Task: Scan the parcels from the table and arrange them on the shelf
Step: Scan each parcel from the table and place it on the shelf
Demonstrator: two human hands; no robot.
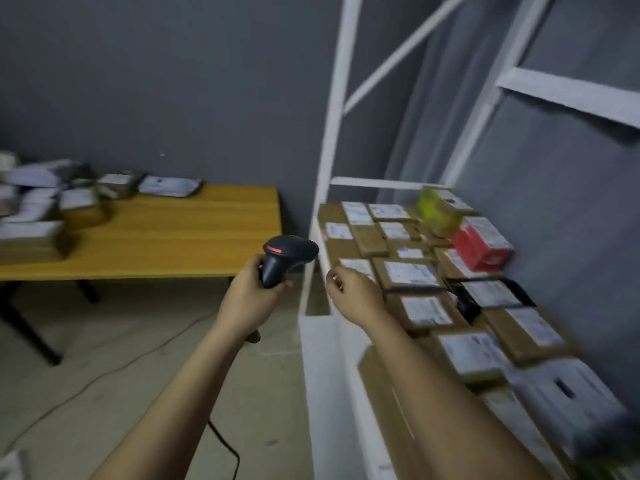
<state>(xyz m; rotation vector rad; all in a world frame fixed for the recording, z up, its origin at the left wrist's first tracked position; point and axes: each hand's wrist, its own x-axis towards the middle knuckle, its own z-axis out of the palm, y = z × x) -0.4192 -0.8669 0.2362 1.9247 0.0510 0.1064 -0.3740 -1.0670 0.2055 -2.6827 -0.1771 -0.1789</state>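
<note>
None of the white labels can be read; the whole view is smeared with motion blur. The left hand (pixel 250 289) has its grip wrapped round the handle of a dark scanner (pixel 285 256), a red strip glowing on its head, and a black cable (pixel 227 448) trails down to the floor. The right hand (pixel 351 289) hangs over the front edge of the shelf (pixel 320 251), fingers loosely curled and holding nothing. Parcels (pixel 410 275) lie packed side by side on that shelf, mostly brown with white labels, along with a yellow box (pixel 434 206), a red box (pixel 483 245) and a black bag (pixel 491 294). More parcels (pixel 52 206) are heaped at the left end of the wooden worktop (pixel 180 233), cut off by the frame edge. The right forearm hides part of the near shelf row.
</note>
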